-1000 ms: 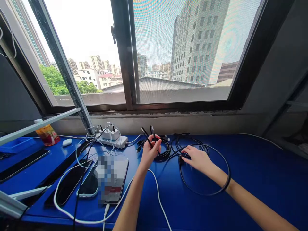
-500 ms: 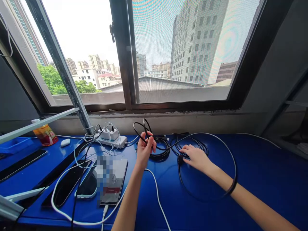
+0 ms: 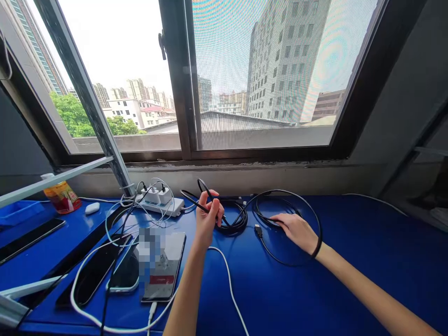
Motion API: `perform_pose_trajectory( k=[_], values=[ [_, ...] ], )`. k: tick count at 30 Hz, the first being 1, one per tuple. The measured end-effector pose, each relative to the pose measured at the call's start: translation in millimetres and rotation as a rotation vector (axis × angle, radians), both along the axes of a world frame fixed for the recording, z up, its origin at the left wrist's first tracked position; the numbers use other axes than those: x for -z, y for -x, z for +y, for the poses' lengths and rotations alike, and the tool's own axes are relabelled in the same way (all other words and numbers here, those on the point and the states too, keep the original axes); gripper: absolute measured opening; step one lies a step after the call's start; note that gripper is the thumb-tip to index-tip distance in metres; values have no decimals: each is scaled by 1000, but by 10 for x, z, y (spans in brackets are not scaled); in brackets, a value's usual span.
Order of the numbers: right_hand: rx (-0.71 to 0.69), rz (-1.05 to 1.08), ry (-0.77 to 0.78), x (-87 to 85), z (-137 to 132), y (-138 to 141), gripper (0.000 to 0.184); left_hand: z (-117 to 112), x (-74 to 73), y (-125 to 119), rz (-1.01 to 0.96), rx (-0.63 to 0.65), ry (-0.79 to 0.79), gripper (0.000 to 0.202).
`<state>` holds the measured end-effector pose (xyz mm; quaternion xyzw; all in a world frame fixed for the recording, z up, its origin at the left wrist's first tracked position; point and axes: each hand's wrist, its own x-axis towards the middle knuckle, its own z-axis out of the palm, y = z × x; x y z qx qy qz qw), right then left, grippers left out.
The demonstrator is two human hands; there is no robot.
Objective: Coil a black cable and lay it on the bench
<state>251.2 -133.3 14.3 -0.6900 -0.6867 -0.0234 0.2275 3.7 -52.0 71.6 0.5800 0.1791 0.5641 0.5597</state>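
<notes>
Several black cables lie in loops on the blue table. My left hand (image 3: 209, 217) is raised with its fingers closed round a black cable (image 3: 191, 195), whose loops stick up past the fingers. Behind and beneath this hand rests a coiled black cable (image 3: 241, 227). My right hand (image 3: 297, 229) pinches strands of another coiled cable (image 3: 258, 212) at the table surface. One large loop of black cable (image 3: 304, 199) arches from the left coil over to my right wrist. Left of the right hand, a flat black connector (image 3: 258, 230) lies on the table at a cable's end.
Left of my arm lie a tablet (image 3: 167, 261), phones (image 3: 124, 270) and tangled white cables (image 3: 76, 284). A white power strip (image 3: 177, 207) with plugged-in chargers stands near the wall. A metal frame bar (image 3: 70, 175) crosses the left side. Behind the table is a window.
My right hand has let go of the black connector and shifted right and slightly down onto the right coil's strands. My left hand has moved slightly, its raised loops tipping left.
</notes>
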Motion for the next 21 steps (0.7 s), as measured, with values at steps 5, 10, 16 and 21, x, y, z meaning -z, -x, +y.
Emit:
perform_pose_trajectory(
  k=[5,10,16,21],
  values=[
    [24,160,-5,62,-79,-56,37,5,-3,0,-5,-10,9,55],
    [25,375,-7,-7,-256,-72,57,6,29,-15,39,2,18,56],
    [167,1130,-57,172,-879,455,72,14,60,-35,72,-6,15,55],
    [238,1238,-131,294,-1096,843,62,-70,93,-121,101,-64,-28,50]
  ],
)
